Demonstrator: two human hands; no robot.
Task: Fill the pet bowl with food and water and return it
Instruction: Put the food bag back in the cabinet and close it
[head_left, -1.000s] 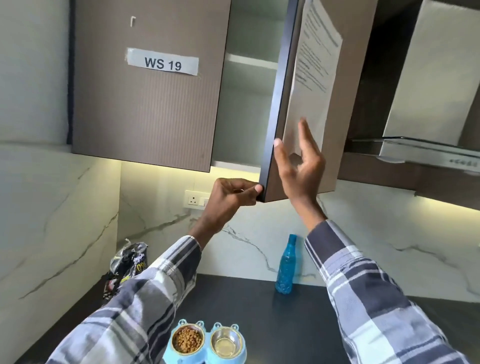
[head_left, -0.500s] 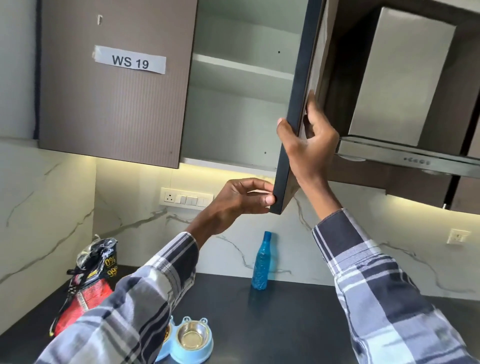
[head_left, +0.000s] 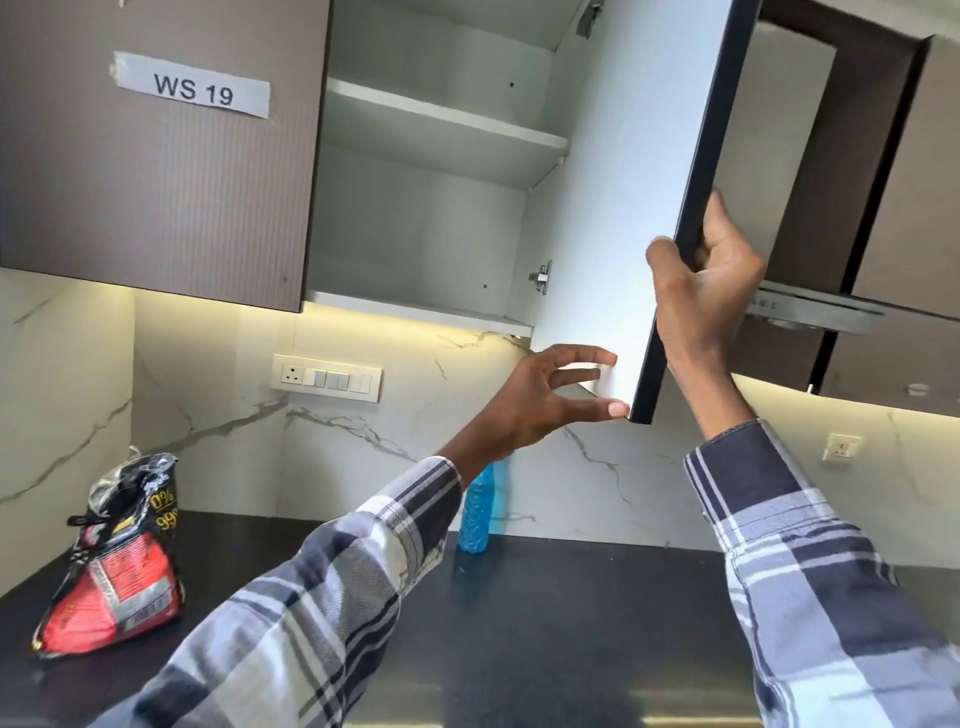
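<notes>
Below the left hand (head_left: 540, 400), on the table (head_left: 545, 613): blue bottle (head_left: 477, 514), partly hidden by the left sleeve (head_left: 332, 587); food bag (head_left: 114, 561) far left. Pet bowl out of view. Right hand (head_left: 701, 291) clasped on the open cupboard door (head_left: 618, 208) edge; left hand spread wide, thumb at the door's lower corner. Left of both hands, cupboard (head_left: 415, 218) with bare shelves.

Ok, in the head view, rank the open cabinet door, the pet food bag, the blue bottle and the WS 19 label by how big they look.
1. Open cabinet door, by far the largest.
2. Pet food bag.
3 and 4. WS 19 label and blue bottle: unsure, since the left sleeve hides part of the bottle.
</notes>
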